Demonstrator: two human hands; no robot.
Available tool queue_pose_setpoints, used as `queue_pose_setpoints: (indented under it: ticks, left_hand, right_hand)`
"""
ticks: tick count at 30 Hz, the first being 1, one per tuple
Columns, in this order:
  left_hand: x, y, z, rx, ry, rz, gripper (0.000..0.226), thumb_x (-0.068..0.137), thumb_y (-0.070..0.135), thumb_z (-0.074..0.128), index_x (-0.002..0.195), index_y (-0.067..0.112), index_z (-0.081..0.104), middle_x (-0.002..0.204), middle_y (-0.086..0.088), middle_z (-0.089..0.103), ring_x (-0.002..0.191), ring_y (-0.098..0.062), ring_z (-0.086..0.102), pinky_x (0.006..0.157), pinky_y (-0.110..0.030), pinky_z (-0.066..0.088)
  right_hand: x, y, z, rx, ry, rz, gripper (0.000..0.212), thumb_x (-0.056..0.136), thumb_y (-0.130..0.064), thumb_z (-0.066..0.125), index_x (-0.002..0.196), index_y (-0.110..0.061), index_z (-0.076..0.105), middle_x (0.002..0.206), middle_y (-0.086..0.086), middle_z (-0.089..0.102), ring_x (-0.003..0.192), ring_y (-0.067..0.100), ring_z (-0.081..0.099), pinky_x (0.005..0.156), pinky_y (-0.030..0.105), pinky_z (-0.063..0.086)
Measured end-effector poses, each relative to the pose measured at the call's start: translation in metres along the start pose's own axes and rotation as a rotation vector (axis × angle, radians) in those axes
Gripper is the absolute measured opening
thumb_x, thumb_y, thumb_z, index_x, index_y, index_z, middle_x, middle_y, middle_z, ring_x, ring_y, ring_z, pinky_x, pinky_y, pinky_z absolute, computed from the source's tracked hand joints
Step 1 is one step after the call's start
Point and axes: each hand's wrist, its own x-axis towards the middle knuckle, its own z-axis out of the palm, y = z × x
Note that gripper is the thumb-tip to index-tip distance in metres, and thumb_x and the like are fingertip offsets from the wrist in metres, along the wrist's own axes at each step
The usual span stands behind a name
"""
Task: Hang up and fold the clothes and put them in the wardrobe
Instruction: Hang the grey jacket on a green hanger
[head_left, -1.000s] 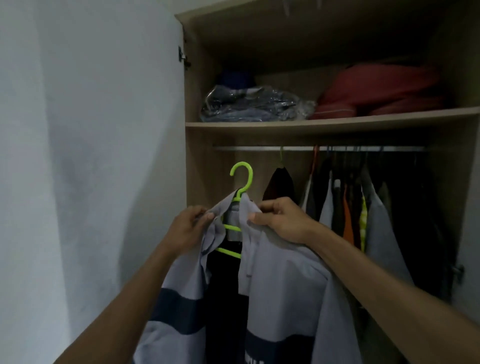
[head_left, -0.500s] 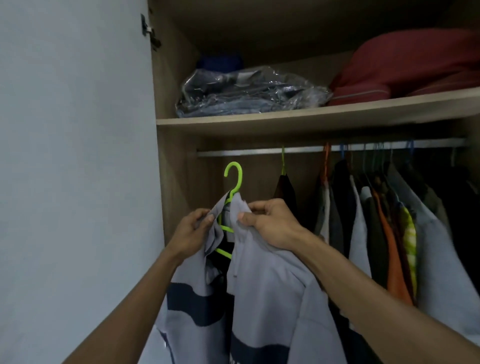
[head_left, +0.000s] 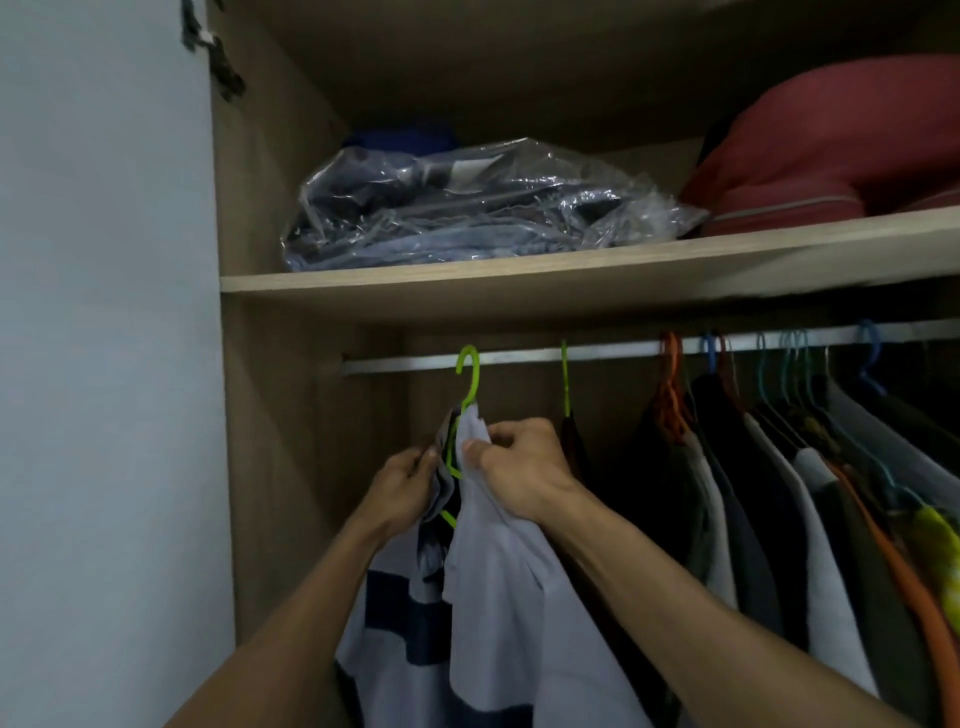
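Observation:
A light grey shirt with dark navy bands hangs on a lime green hanger. My left hand pinches the shirt's left collar edge. My right hand grips the right collar edge beside the hanger neck. The hanger's hook sits at the height of the metal rail, at its left end; whether it rests on the rail I cannot tell. The wardrobe stands open in front of me.
Several garments hang on coloured hangers along the rail to the right, the nearest a dark one on a green hanger. The shelf above holds a plastic-wrapped bundle and a red bag. A pale wall is on the left.
Both hands have lifted the shirt and hanger up and forward into the wardrobe. The hook has risen from well below the rail to rail height. The view is closer to the wardrobe.

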Motion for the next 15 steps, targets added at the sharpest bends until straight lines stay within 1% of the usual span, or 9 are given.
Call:
queue_pose_setpoints:
  ticks: [2,3,4,5,6,8,10,13,15]
  left_hand:
    - [0.026,-0.001,0.003,0.158,0.011,0.033,0.042,0.102,0.040,0.043,0.131,0.015,0.059,0.134,-0.012,0.060,0.124,-0.029,0.056,0.101,-0.033,0.042]
    - [0.038,0.001,0.003,0.233,0.052,0.064,0.048,0.104,0.037,0.043,0.145,0.012,0.047,0.148,-0.013,0.048,0.135,-0.030,0.046,0.107,-0.031,0.036]
    - [0.050,0.004,0.002,0.292,0.098,0.101,0.052,0.105,0.034,0.042,0.152,0.011,0.036,0.156,-0.013,0.037,0.142,-0.031,0.037,0.112,-0.032,0.031]
    - [0.065,0.005,0.000,0.352,0.138,0.141,0.055,0.105,0.032,0.040,0.155,0.013,0.029,0.160,-0.013,0.029,0.146,-0.031,0.030,0.115,-0.034,0.026]
    - [0.081,0.006,-0.002,0.419,0.166,0.175,0.056,0.105,0.031,0.039,0.157,0.015,0.025,0.162,-0.013,0.023,0.147,-0.032,0.024,0.118,-0.037,0.024]
    - [0.110,0.004,-0.007,0.530,0.195,0.251,0.056,0.104,0.033,0.037,0.157,0.019,0.024,0.164,-0.013,0.019,0.150,-0.034,0.017,0.120,-0.043,0.021]
    - [0.135,0.000,-0.011,0.611,0.176,0.295,0.058,0.102,0.037,0.039,0.157,0.023,0.025,0.164,-0.011,0.017,0.150,-0.034,0.015,0.118,-0.050,0.020]
    - [0.162,-0.003,-0.008,0.744,0.143,0.290,0.056,0.104,0.046,0.032,0.157,0.036,0.017,0.166,-0.002,0.012,0.152,-0.029,0.008,0.118,-0.059,0.009]
    - [0.175,-0.004,-0.006,0.758,0.168,0.288,0.053,0.104,0.052,0.024,0.155,0.041,0.019,0.165,0.001,0.016,0.153,-0.027,0.008,0.117,-0.062,0.002]
  right_hand:
    - [0.021,0.000,0.002,-0.038,0.072,0.067,0.036,0.089,-0.024,0.067,0.059,-0.006,0.061,0.050,-0.002,0.056,0.051,0.018,0.055,0.047,0.027,0.042]
    - [0.031,-0.001,0.004,-0.049,0.107,0.097,0.036,0.088,-0.026,0.066,0.059,-0.009,0.055,0.051,-0.002,0.051,0.051,0.017,0.050,0.046,0.025,0.036]
    - [0.041,-0.003,0.006,-0.049,0.138,0.118,0.032,0.086,-0.030,0.066,0.064,-0.009,0.055,0.058,0.000,0.053,0.057,0.019,0.051,0.048,0.025,0.035]
    - [0.051,-0.007,0.008,-0.044,0.162,0.134,0.029,0.083,-0.034,0.067,0.074,-0.008,0.058,0.070,0.004,0.058,0.065,0.023,0.055,0.050,0.026,0.036]
    - [0.060,-0.010,0.011,-0.039,0.178,0.145,0.033,0.077,-0.038,0.068,0.085,-0.006,0.061,0.083,0.009,0.064,0.074,0.027,0.061,0.052,0.027,0.039]
    - [0.075,-0.013,0.014,-0.060,0.207,0.162,0.041,0.073,-0.039,0.066,0.096,-0.006,0.063,0.101,0.014,0.069,0.085,0.030,0.066,0.055,0.027,0.041]
    - [0.089,-0.017,0.017,-0.114,0.230,0.155,0.039,0.082,-0.040,0.066,0.104,-0.008,0.067,0.107,0.014,0.070,0.089,0.030,0.066,0.057,0.027,0.042]
    - [0.105,-0.014,0.021,-0.175,0.277,0.167,0.039,0.092,-0.040,0.062,0.116,-0.010,0.067,0.116,0.012,0.068,0.106,0.033,0.066,0.074,0.031,0.050]
    - [0.113,-0.012,0.028,-0.209,0.304,0.169,0.038,0.093,-0.038,0.061,0.121,-0.011,0.064,0.123,0.012,0.065,0.113,0.034,0.063,0.085,0.031,0.051]
